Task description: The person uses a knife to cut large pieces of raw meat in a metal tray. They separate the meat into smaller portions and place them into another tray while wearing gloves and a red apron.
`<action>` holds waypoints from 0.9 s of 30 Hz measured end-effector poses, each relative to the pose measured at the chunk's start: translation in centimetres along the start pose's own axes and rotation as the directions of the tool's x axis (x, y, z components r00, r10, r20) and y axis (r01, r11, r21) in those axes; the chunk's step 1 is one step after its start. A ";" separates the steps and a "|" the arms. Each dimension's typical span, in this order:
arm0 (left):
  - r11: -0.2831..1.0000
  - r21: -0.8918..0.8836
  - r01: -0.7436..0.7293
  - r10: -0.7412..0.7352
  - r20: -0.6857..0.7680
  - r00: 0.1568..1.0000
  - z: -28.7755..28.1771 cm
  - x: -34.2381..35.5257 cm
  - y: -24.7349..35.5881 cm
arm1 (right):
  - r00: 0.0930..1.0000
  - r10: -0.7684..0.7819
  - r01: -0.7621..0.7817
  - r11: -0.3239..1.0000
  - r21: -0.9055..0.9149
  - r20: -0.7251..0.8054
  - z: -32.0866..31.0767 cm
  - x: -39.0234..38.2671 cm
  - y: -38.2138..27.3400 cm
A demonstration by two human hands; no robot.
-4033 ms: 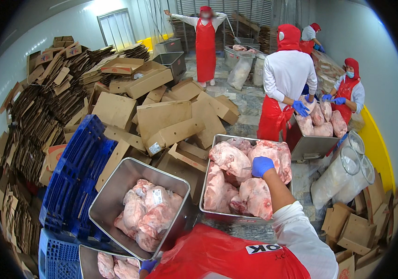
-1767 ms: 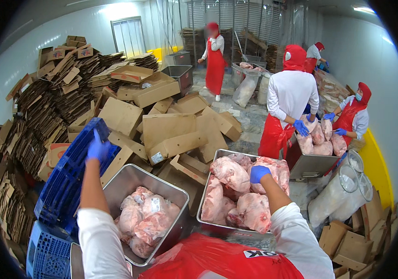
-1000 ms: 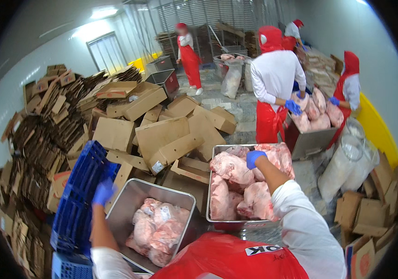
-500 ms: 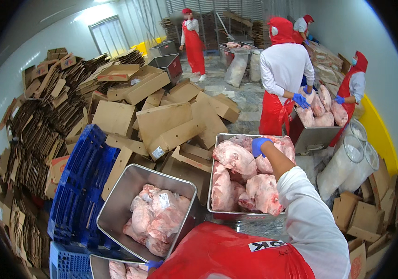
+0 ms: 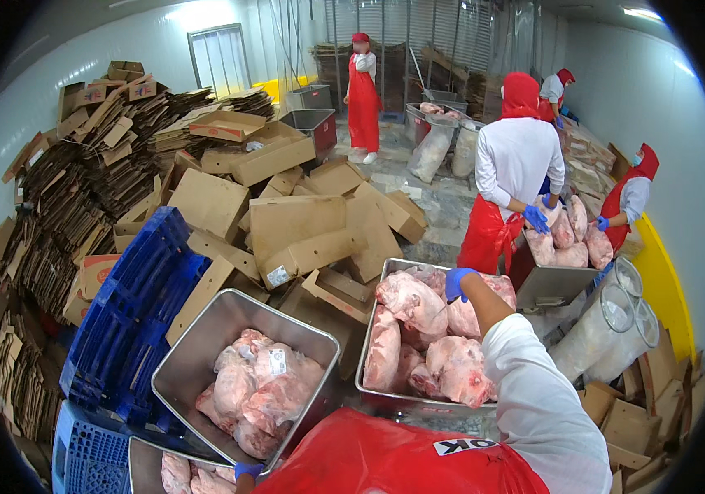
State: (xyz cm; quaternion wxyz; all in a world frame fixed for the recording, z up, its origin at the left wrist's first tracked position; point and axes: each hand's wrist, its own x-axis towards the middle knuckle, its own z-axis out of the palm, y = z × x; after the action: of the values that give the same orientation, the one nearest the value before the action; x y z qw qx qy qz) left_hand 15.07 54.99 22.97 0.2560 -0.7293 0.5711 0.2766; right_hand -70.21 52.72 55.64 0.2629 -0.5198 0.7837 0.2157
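Observation:
My right hand (image 5: pixel 458 284), in a blue glove, reaches into a steel bin (image 5: pixel 373 387) of large raw meat pieces. Its fingers curl down, pressed together, onto a pale pink piece of meat (image 5: pixel 465 318) on the far side. Beside it lie more meat pieces, one with a dark red spot (image 5: pixel 459 368). Of my left hand (image 5: pixel 247 469) only a bit of blue glove shows, low down by the rims of two other bins; its fingers are hidden. The tilted steel bin (image 5: pixel 173 380) there holds meat in clear plastic with a white label (image 5: pixel 277 362).
A blue pallet (image 5: pixel 134 317) leans at the left, before heaped cardboard boxes (image 5: pixel 296 226). In front of me, two co-workers in red aprons stand at another meat bin (image 5: pixel 557 286). Clear bags in round frames (image 5: pixel 604 325) stand at the right. More meat fills a bin (image 5: pixel 142 469) at lower left.
The view has shifted, so the near bins sit slightly lower and further left. My right hand stays on the meat, and more of the left wrist area shows.

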 end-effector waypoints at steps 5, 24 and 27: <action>0.990 -0.142 -0.019 0.013 -0.041 0.999 -1.9 -1.9 -1.0 | 0.994 0.107 -0.107 0.991 0.085 0.008 -0.7 -2.2 -1.3; 0.944 -0.303 0.134 -0.063 0.235 0.970 -4.5 -3.1 0.4 | 0.995 0.095 -0.096 0.989 0.110 0.012 0.1 -2.1 -0.5; 0.941 -0.308 0.143 -0.063 0.254 0.965 -4.4 -2.8 0.3 | 0.996 0.092 -0.089 0.986 0.143 -0.018 0.4 -1.9 -0.4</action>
State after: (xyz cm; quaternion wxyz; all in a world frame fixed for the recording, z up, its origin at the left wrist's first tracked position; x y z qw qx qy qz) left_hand 14.73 53.83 28.08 0.2141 -0.7516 0.4435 0.4388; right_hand -69.20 54.13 56.50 0.2795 -0.4662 0.8230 0.1649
